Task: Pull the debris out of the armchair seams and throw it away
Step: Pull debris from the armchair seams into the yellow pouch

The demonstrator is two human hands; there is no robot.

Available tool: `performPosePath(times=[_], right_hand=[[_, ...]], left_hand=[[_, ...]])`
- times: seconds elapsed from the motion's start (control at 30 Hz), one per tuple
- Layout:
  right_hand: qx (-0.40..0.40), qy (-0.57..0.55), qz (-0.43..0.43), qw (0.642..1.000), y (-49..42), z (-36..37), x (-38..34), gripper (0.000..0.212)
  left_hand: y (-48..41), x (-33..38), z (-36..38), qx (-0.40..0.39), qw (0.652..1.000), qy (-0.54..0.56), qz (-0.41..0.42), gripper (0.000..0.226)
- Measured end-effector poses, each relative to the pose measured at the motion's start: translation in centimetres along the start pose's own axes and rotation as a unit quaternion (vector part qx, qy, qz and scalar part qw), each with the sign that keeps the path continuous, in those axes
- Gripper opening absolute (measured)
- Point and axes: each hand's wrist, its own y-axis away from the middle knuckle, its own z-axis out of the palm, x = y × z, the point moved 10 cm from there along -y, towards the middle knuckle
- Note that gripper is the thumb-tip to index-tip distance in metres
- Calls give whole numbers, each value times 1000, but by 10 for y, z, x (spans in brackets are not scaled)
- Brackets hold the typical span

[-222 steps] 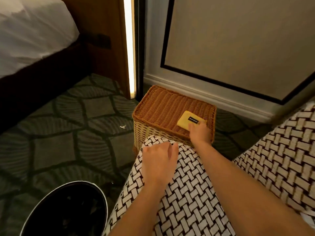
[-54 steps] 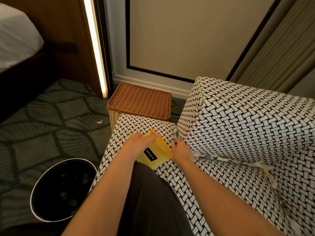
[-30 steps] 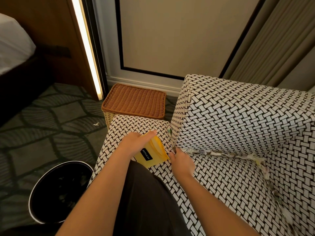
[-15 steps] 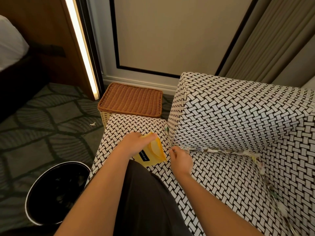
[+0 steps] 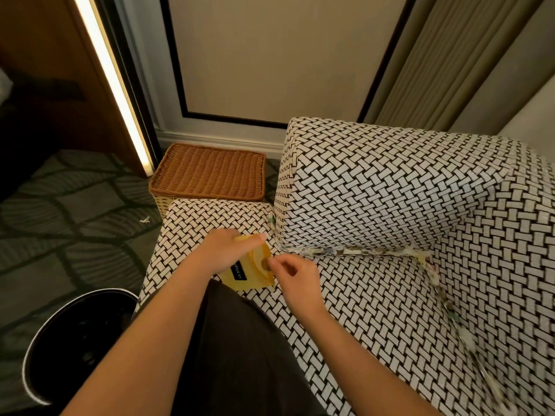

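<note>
The left hand [image 5: 223, 250] is holding a yellow bag [image 5: 255, 277] by its top edge, with the fingers curled round it. The bag is lying on the near left part of the seat [image 5: 375, 310], and its mouth is gaping open to the right. The right hand [image 5: 295, 276] is reaching to that mouth from the right. Its fingers are curled in, and the thumb and first finger are pinching close together. Whether a bit is sitting between them is too small to tell. The two hands are nearly touching over the bag.

The person's dark leg [image 5: 240, 355] is pressing on the near edge of the seat, between the two arms.

The debris [image 5: 354, 251] is sitting in the armchair [image 5: 375, 187] seams. A line of little paper bits is running along the crack just right of the right hand. It is then turning and running down the far right crack toward the near side.

A black bin [image 5: 75, 340] is standing on the carpet [image 5: 69, 235] at the near left. A brown basket [image 5: 210, 172] is standing just past the seat, by the wall [image 5: 270, 55]. A small white scrap [image 5: 145, 220] is lying on the carpet left of the armchair.
</note>
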Motion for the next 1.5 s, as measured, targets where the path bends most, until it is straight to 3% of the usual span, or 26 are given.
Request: performPosePath(times=[0.13,0.27,0.37,0.57,0.83,1.0,1.07,1.17,1.33,1.5], right_hand=[[25,4,3,1000,3,-8,7,13],[50,-1,-8,999,9,-32,8,16],[104,2,11,995,10,-65,20,13],[80,276,77,955,-27,-94,64,27],[57,435,126,890,-47,-86,76,23],[-6,496,140,857,-61,-79,78,25],[-28,498,144,855,-65,-77,79,26],[-39,501,146,852,-66,-76,82,27],[2,523,134,842,-65,-75,82,28],[94,446,91,885,-51,-84,80,28]], left_hand=[[2,19,9,-4,998,30,55,66],[6,41,38,-43,995,11,90,57],[5,45,44,-25,995,-3,92,54],[-5,37,43,-21,995,22,91,61],[-15,30,45,-14,995,25,93,64],[-15,29,44,-11,995,33,91,65],[-15,26,44,-14,996,43,81,65],[-16,20,44,-19,998,30,61,83],[-15,21,43,-16,998,18,63,77],[-13,22,42,-12,998,20,67,74]])
